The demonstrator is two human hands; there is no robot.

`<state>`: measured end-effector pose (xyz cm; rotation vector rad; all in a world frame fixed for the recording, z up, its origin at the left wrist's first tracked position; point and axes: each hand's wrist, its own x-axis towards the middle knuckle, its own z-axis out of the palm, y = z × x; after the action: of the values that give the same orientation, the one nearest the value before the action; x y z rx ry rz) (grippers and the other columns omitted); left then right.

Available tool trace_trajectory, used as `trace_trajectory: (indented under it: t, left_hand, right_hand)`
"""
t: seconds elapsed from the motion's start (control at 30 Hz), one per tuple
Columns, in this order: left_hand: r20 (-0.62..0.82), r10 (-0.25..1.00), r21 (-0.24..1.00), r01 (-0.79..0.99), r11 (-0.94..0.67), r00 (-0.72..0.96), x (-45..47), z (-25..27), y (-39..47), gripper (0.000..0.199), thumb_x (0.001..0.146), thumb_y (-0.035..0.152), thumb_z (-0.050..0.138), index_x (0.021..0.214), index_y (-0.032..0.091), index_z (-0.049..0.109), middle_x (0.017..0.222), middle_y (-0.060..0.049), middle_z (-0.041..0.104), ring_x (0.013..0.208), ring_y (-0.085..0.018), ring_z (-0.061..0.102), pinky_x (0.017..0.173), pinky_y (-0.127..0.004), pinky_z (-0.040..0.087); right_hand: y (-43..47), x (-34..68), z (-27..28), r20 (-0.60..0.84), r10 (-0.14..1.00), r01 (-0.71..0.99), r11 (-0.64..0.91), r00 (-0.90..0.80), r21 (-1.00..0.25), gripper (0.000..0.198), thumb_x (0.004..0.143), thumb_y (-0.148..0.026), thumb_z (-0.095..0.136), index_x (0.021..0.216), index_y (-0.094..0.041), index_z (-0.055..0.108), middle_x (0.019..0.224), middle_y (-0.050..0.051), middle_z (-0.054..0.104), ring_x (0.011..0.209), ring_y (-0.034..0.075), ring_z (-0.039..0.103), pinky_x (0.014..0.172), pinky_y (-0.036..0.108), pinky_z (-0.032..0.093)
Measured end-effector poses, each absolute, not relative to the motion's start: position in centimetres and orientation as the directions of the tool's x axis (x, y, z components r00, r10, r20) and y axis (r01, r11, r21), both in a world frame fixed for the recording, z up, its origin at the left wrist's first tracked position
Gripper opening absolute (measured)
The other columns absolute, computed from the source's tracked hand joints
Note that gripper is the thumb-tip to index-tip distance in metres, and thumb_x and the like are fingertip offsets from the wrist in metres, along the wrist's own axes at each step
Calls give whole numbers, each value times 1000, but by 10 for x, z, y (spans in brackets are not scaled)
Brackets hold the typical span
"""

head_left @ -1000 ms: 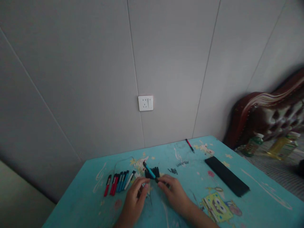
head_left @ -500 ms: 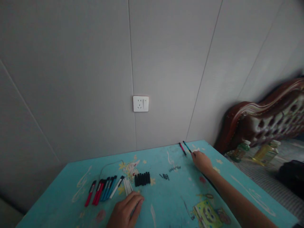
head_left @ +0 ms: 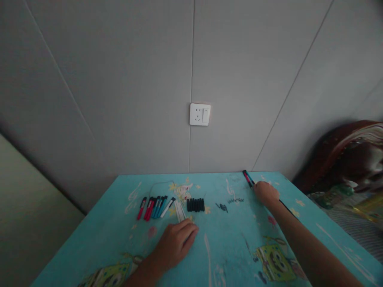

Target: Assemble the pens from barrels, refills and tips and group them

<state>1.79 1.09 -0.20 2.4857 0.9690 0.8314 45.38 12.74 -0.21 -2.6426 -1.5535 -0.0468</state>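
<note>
My right hand (head_left: 267, 193) is closed on the near end of a thin blue marker (head_left: 249, 176) by the back right edge of the table. Right beside it lies a red marker (head_left: 247, 177), its black end pointing at the wall. Resting on the tabletop, my left hand (head_left: 178, 241) has loosely bent fingers and nothing visible in it. Its fingertips are at the near ends of white barrels (head_left: 180, 211). To their left is a row of capped markers: red (head_left: 148, 211), blue (head_left: 160, 208) and one white (head_left: 167, 208).
Black caps (head_left: 195, 205) stand in a row mid-table. Small black pieces (head_left: 222, 207) and smaller dark bits (head_left: 235, 200) lie to their right. The table has a turquoise cartoon cloth (head_left: 227, 243). Behind is a wall with a socket (head_left: 200, 114); bottles (head_left: 338, 195) stand at the right.
The view has swung, moving the table rightward in the picture. The blue marker in my right hand now lies closer against the red one. My left hand stays by the white barrels.
</note>
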Motion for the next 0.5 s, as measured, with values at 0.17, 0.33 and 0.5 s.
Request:
trace_trajectory:
  t: [0.17, 0.33, 0.5]
  left_hand:
    - [426, 690, 472, 507, -721, 586, 19, -4, 12, 23, 96, 24, 42, 98, 20, 65, 89, -5, 66, 85, -16, 64, 78, -25, 51]
    - [450, 697, 468, 518, -716, 558, 18, -5, 13, 26, 97, 25, 40, 97, 20, 66, 88, -5, 67, 84, -16, 64, 78, -25, 50]
    - [424, 760, 483, 588, -649, 492, 20, -5, 16, 24, 96, 24, 42, 98, 20, 65, 91, -5, 68, 86, -16, 64, 79, -26, 48]
  right_hand:
    - [131, 454, -6, 32, 866, 867, -499, 499, -21, 45, 91, -37, 41, 101, -6, 72, 101, 28, 66, 99, 39, 64, 80, 47, 46]
    - [127, 450, 0, 32, 870, 871, -491, 492, -20, 43, 90, -36, 43, 98, -7, 73, 101, 28, 67, 96, 37, 66, 78, 45, 47]
    - [111, 445, 19, 95, 885, 889, -457, 456, -14, 43, 91, -37, 41, 93, -10, 74, 97, 25, 69, 89, 34, 68, 73, 41, 49]
